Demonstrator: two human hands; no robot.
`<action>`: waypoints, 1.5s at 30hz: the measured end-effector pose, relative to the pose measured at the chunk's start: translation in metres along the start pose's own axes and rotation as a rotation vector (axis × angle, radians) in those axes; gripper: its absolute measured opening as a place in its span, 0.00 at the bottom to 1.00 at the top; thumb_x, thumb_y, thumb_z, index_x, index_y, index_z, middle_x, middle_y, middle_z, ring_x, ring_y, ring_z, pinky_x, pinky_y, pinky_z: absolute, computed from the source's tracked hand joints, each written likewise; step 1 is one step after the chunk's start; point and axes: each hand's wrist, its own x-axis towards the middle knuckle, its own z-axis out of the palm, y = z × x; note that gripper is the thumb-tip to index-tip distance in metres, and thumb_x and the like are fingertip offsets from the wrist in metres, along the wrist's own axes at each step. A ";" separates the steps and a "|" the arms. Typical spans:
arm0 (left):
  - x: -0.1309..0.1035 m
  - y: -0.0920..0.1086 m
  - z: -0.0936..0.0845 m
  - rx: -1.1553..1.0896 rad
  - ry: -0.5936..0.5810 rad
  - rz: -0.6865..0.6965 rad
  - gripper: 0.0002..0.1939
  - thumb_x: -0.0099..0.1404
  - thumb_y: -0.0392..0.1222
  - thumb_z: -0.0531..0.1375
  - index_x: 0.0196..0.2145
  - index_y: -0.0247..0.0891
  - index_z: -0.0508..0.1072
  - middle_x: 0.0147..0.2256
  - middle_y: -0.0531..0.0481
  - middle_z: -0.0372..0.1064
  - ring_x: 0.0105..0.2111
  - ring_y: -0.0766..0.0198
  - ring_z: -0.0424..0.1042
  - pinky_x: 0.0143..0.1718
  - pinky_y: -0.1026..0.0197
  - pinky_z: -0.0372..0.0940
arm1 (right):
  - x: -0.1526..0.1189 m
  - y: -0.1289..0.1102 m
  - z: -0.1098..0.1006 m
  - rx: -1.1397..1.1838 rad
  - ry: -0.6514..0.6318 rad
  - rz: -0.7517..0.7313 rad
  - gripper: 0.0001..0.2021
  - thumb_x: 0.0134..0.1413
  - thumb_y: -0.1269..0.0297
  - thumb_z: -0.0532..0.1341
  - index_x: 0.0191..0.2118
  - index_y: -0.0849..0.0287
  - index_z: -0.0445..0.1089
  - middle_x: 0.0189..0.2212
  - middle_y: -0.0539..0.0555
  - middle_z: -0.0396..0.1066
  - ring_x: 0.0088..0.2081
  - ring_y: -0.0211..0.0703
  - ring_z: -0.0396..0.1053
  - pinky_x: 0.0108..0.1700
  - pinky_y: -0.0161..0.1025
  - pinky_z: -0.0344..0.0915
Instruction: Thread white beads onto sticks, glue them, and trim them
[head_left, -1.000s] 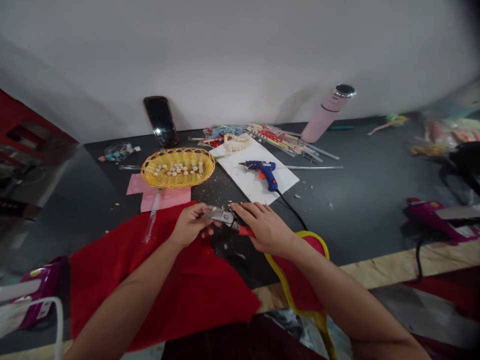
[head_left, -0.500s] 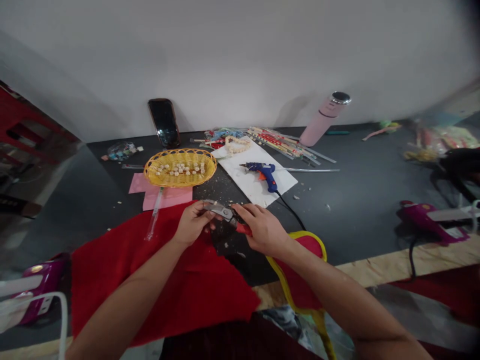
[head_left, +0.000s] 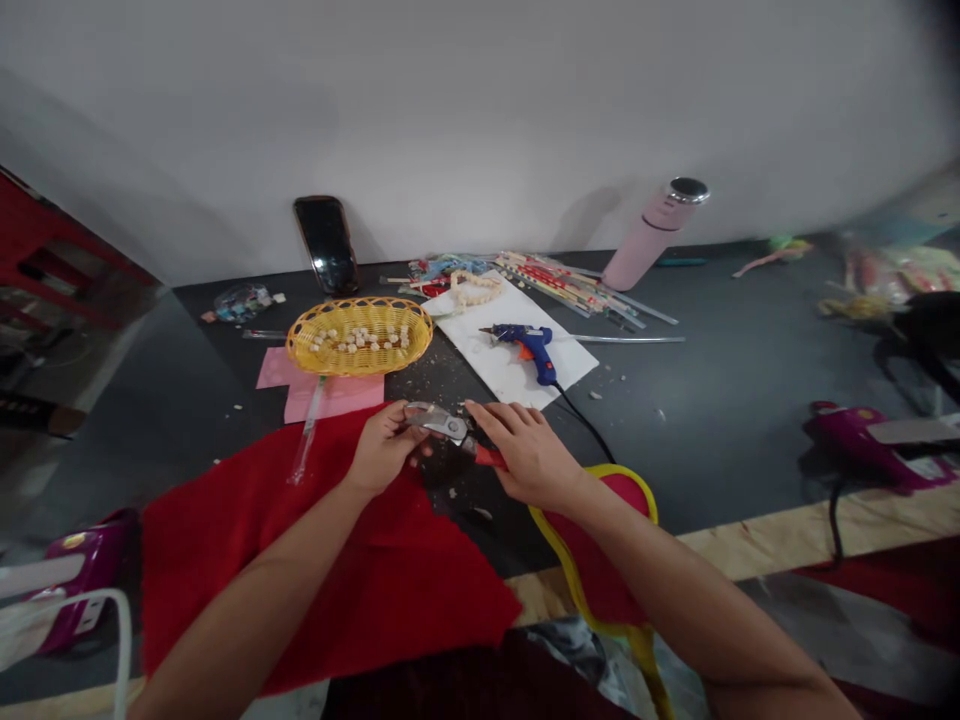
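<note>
Red-handled pruning shears (head_left: 444, 424) are gripped in my right hand (head_left: 531, 455), their metal blades pointing left. My left hand (head_left: 384, 448) is closed at the blade end, thumb and fingertips pinched together around something too small to make out. Under my left forearm a red cloth (head_left: 360, 590) spreads over the dark table. Just beyond my hands stands a yellow woven basket (head_left: 360, 362) with several small pale pieces inside. Small crumbs lie scattered on the table around the blades.
A blue glue gun (head_left: 534, 348) rests on a white board (head_left: 487, 350), its cord running toward my right forearm. Behind it lie glue sticks (head_left: 555, 280), and a pink bottle (head_left: 649, 240) stands nearby. A phone (head_left: 328, 245) leans against the wall. Purple clamps (head_left: 874, 445) flank the table.
Both hands stay almost in place with the shears between them. The right hand's fingers have shifted slightly on the handles. The camera view has moved a little.
</note>
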 end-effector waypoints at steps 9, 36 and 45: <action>0.000 -0.001 -0.002 -0.025 -0.071 0.002 0.09 0.57 0.42 0.60 0.33 0.35 0.68 0.29 0.48 0.73 0.18 0.69 0.66 0.13 0.69 0.58 | -0.001 0.002 -0.004 0.008 -0.028 -0.030 0.39 0.45 0.72 0.54 0.65 0.58 0.42 0.53 0.61 0.59 0.50 0.55 0.57 0.50 0.51 0.55; -0.001 -0.004 -0.004 -0.001 -0.077 0.001 0.11 0.58 0.43 0.59 0.37 0.35 0.69 0.27 0.50 0.73 0.16 0.70 0.66 0.13 0.69 0.58 | -0.004 -0.004 -0.002 -0.005 -0.032 0.020 0.36 0.45 0.72 0.55 0.63 0.57 0.48 0.50 0.60 0.62 0.47 0.52 0.60 0.49 0.48 0.58; 0.000 -0.005 -0.001 -0.058 0.008 0.043 0.12 0.56 0.44 0.62 0.36 0.36 0.68 0.27 0.52 0.71 0.18 0.70 0.66 0.15 0.69 0.59 | -0.001 -0.005 -0.001 0.019 0.016 0.032 0.34 0.44 0.71 0.56 0.61 0.60 0.51 0.52 0.60 0.62 0.48 0.53 0.60 0.50 0.48 0.57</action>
